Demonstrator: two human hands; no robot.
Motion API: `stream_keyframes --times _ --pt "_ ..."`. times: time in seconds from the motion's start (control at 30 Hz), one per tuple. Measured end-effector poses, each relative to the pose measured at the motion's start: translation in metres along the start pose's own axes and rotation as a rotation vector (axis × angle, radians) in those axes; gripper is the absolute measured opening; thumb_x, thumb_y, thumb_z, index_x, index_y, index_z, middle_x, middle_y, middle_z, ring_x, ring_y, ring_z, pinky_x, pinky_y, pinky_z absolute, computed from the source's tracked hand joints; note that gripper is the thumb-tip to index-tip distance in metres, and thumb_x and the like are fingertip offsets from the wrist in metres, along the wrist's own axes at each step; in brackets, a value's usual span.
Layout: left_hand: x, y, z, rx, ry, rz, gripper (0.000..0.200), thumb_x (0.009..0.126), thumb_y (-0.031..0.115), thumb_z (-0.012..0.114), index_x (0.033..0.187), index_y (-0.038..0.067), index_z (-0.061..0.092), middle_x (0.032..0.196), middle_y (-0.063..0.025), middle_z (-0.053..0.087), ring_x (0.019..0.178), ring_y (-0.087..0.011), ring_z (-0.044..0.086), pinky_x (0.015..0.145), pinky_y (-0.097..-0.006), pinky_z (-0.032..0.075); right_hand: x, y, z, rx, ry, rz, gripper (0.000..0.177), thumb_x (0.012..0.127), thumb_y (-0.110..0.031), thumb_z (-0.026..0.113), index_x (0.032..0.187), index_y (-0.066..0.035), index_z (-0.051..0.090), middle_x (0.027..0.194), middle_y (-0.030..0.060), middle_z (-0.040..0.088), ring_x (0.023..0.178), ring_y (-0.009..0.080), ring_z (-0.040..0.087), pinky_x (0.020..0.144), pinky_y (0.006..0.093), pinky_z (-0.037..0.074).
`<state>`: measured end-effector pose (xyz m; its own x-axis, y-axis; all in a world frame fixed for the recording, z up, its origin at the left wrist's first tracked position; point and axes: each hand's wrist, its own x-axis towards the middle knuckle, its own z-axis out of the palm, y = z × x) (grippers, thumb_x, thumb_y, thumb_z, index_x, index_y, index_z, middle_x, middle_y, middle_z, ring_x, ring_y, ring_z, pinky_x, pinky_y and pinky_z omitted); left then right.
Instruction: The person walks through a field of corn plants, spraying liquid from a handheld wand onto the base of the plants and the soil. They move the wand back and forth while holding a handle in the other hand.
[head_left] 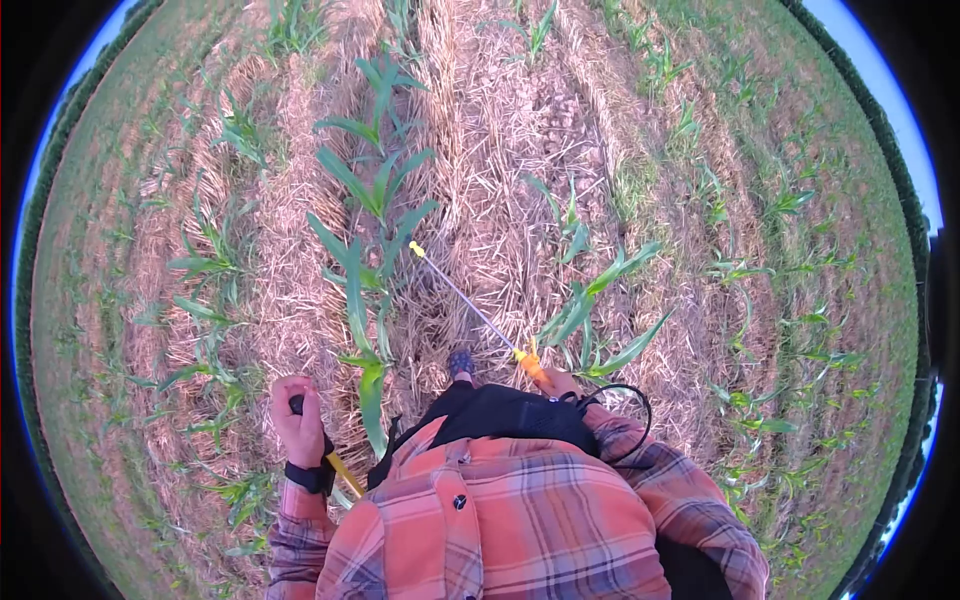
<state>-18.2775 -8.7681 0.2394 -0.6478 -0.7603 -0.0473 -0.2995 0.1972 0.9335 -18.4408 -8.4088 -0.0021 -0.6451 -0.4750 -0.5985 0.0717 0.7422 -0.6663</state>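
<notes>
My left hand (298,425) is closed around the black grip of a lever (345,475), whose yellow bar runs back beside my body. In my right hand (558,384) is the orange handle of a spray wand (470,304), with the fingers partly hidden behind the handle and sleeve. The thin wand slants forward and left, and its yellow nozzle (417,249) is beside the leaves of a young green plant (378,190). A black hose (640,395) loops near my right wrist.
Rows of young plants run forward on both sides, with a leafy one (590,300) just ahead of my right hand. Dry straw (500,180) covers the soil between rows. One shoe (461,362) shows below my body. Trees and sky edge the field.
</notes>
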Motion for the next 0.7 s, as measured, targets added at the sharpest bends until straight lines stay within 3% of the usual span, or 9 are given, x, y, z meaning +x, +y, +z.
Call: stream_keyframes --times 0.07,0.13,0.17,0.27,0.4,0.6,0.7 --pt "0.029 -0.023 0.026 0.096 -0.045 0.113 0.011 0.075 -0.001 0.050 0.085 0.004 0.048 0.064 0.0026 0.047 0.058 -0.0034 0.042 0.052 -0.0169 0.031 0.009 -0.003 -0.013 -0.115 0.062 -0.054 0.029 0.077 -0.032 0.053 0.090 -0.006 0.055 0.070 0.0182 0.056 0.068 0.0329 0.056 0.058 0.0384 0.042" --pt "0.048 -0.031 0.038 0.034 -0.079 0.088 0.011 0.074 -0.001 0.051 0.083 0.004 0.049 0.062 0.0027 0.047 0.055 -0.0043 0.042 0.051 -0.0181 0.033 0.018 0.013 -0.012 0.009 0.233 -0.095 0.028 0.079 -0.030 0.056 0.088 -0.004 0.053 0.057 0.0055 0.054 0.051 0.0132 0.052 0.047 0.0274 0.041" --pt "0.056 -0.035 0.043 0.028 -0.080 0.090 0.011 0.074 -0.001 0.051 0.083 0.004 0.049 0.062 0.0027 0.047 0.055 -0.0043 0.042 0.051 -0.0181 0.033 0.018 0.013 -0.017 0.005 0.253 0.026 0.027 0.079 -0.030 0.055 0.084 -0.003 0.053 0.056 0.0029 0.052 0.048 0.0099 0.048 0.045 0.0255 0.038" --pt "0.082 -0.047 0.057 0.037 -0.073 0.136 0.012 0.073 -0.001 0.052 0.083 0.004 0.049 0.059 0.0025 0.046 0.052 -0.0048 0.041 0.050 -0.0195 0.033 0.030 0.033 -0.027 0.228 0.375 0.090 0.025 0.080 -0.027 0.055 0.082 -0.002 0.053 0.056 0.0023 0.052 0.046 0.0098 0.048 0.043 0.0250 0.038" --pt "0.104 -0.066 0.074 0.142 -0.094 0.184 0.017 0.072 -0.002 0.052 0.086 0.005 0.049 0.058 0.0006 0.045 0.051 -0.0058 0.042 0.049 -0.0201 0.033 0.020 -0.016 -0.066 0.310 0.461 0.267 0.022 0.081 -0.026 0.052 0.081 -0.005 0.051 0.056 0.0023 0.051 0.042 0.0102 0.047 0.036 0.0254 0.037" --pt "0.116 -0.028 0.071 -0.147 -0.116 -0.071 0.019 0.073 -0.003 0.051 0.089 0.005 0.047 0.059 0.0014 0.045 0.046 -0.0051 0.042 0.041 -0.0181 0.033 0.050 0.016 -0.092 0.320 0.545 0.282 0.022 0.083 -0.026 0.049 0.080 -0.005 0.050 0.056 0.0022 0.050 0.040 0.0114 0.046 0.034 0.0257 0.036" --pt "0.116 -0.020 0.044 -0.116 -0.132 -0.111 0.013 0.076 -0.001 0.049 0.087 0.005 0.046 0.061 0.0011 0.046 0.042 -0.0031 0.040 0.037 -0.0164 0.032 0.066 0.002 -0.099 0.320 0.567 0.283 0.021 0.082 -0.025 0.049 0.079 -0.005 0.049 0.055 0.0026 0.050 0.039 0.0115 0.046 0.033 0.0254 0.035"
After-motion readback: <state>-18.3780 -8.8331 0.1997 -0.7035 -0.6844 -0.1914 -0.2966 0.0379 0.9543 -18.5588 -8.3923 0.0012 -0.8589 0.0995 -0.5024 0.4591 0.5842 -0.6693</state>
